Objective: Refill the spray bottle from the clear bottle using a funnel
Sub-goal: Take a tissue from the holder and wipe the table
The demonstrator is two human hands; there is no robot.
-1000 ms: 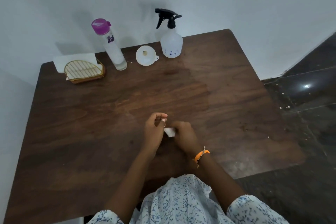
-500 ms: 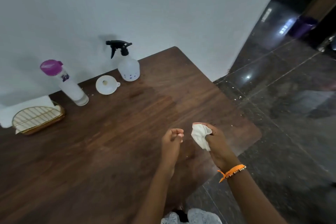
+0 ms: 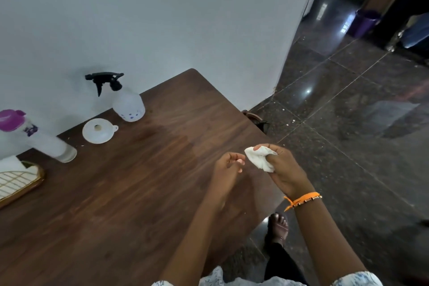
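The white spray bottle (image 3: 128, 107) with a black trigger head stands at the back of the wooden table (image 3: 120, 193) by the wall. A white funnel (image 3: 98, 130) lies on the table just left of it. Further left stands the clear bottle (image 3: 44, 141) with a purple cap. My right hand (image 3: 284, 170) grips a crumpled white tissue (image 3: 260, 158) above the table's right edge. My left hand (image 3: 226, 170) hovers beside it with fingers curled, holding nothing.
A gold wire napkin holder (image 3: 16, 183) with white napkins sits at the table's left edge. Dark glossy floor tiles (image 3: 348, 123) spread to the right of the table. A foot (image 3: 277, 227) shows below the table's near right corner.
The view has swung right, toward the floor. Both hands rose off the table and moved to its right edge, and my right hand has taken the tissue away from my left.
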